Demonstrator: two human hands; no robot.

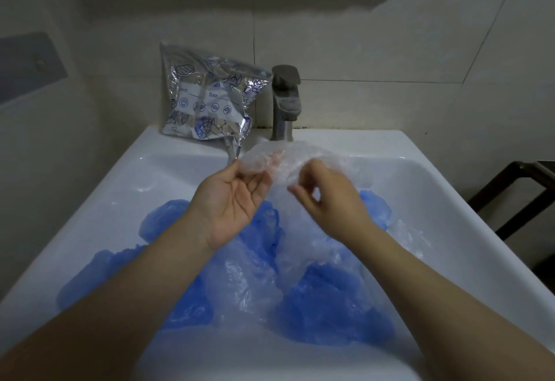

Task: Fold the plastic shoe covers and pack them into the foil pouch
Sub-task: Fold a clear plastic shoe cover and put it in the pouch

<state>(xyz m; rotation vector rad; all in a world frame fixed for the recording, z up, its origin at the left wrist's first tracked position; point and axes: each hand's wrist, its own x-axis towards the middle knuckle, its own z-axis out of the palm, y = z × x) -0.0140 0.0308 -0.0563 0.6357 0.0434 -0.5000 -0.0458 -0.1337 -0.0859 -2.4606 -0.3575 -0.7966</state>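
Holding a clear shoe cover [267, 159] above the sink [450, 188], my left hand [231, 200] pinches its left edge, my right hand [327, 197] its middle. Blue covers [330, 305] fill the basin; foil pouch [207, 95] leans beside the faucet [285, 101].

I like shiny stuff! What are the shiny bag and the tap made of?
The bag looks like thin foil-coated plastic: silvery, crinkled, mirror-bright with printed blue pictures. The tap seems to be metal, grey and dull, with cloudy stains rather than a clean shine.
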